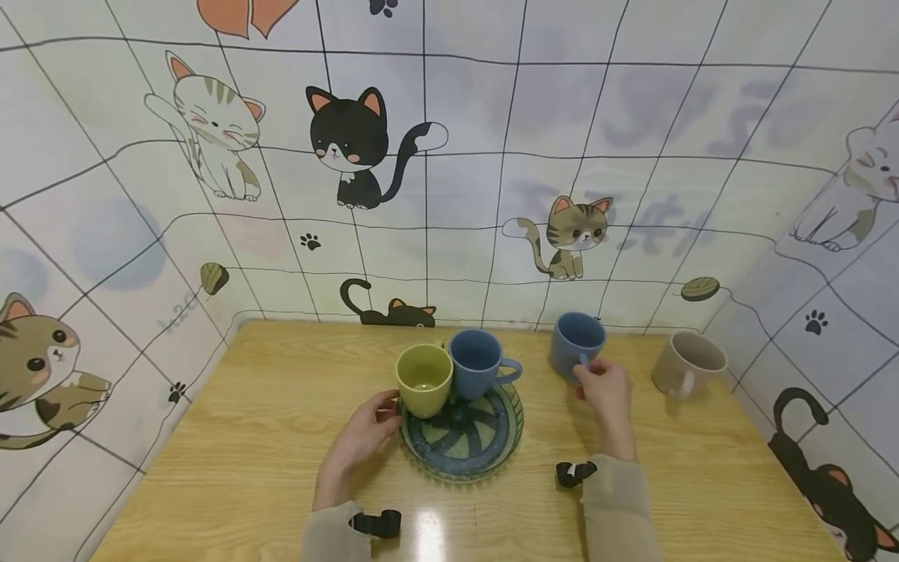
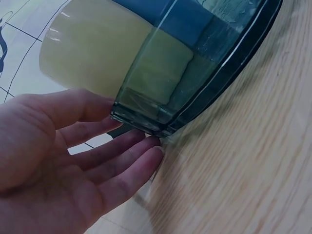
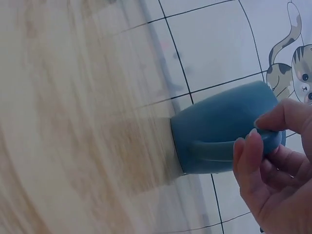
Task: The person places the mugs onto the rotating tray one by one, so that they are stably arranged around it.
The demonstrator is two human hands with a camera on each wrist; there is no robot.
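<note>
My right hand (image 1: pixel 608 392) pinches the handle of a blue mug (image 3: pixel 222 124) between thumb and fingers. That mug is upright near the back of the table; whether its base touches the wood I cannot tell. My left hand (image 1: pixel 365 433) holds the left edge of a round glass tray (image 2: pixel 214 80), thumb at the rim and fingers along the outer wall. Inside the tray, a yellow-green mug (image 1: pixel 424 382) and a second blue mug (image 1: pixel 477 363) stand upright side by side. The second blue mug's handle points right. The tray's bottom shows a dark swirl pattern.
A beige-grey mug (image 1: pixel 688 365) stands upright at the right, its handle towards me. The wooden table (image 1: pixel 267 437) meets a cat-printed wall covering (image 1: pixel 463 187) at the back and sides. Black straps with small devices are on both sleeves.
</note>
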